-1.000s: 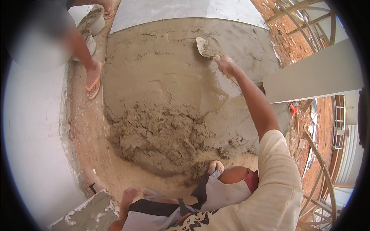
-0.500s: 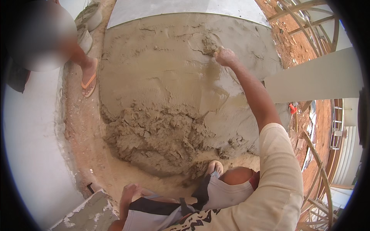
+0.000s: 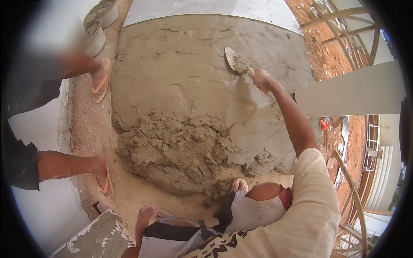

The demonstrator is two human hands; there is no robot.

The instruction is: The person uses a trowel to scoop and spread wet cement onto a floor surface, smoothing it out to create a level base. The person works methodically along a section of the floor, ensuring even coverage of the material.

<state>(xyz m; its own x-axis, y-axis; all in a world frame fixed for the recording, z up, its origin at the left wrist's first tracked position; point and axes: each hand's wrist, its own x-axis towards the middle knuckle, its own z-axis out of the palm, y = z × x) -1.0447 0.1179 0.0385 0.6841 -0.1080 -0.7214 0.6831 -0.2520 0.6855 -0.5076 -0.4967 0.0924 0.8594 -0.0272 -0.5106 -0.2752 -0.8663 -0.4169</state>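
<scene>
In my right hand (image 3: 261, 80) is the handle of a trowel (image 3: 230, 58). Its blade carries a lump of grey mortar and is lifted just over a broad layer of wet mortar (image 3: 172, 77), which is smoothed in its far part. Between that layer and my foot lies a rough, lumpy mortar heap (image 3: 180, 150). My left hand (image 3: 147, 212) rests low beside my bent leg, away from the mortar; its fingers are partly hidden, so I cannot tell how they are closed.
Another person stands at the left edge in orange sandals (image 3: 102, 81). Buckets (image 3: 95, 38) stand behind them. A pale smooth slab (image 3: 215, 7) borders the mortar at the far end. To the right are a grey post (image 3: 350, 90), bent wooden poles (image 3: 355, 193) and reddish soil. A mortar-smeared board (image 3: 101, 238) lies lower left.
The trowel has turned so its blade shows, lifted with mortar on it. My right hand has moved slightly right and nearer. More of the other person's legs now shows at left.
</scene>
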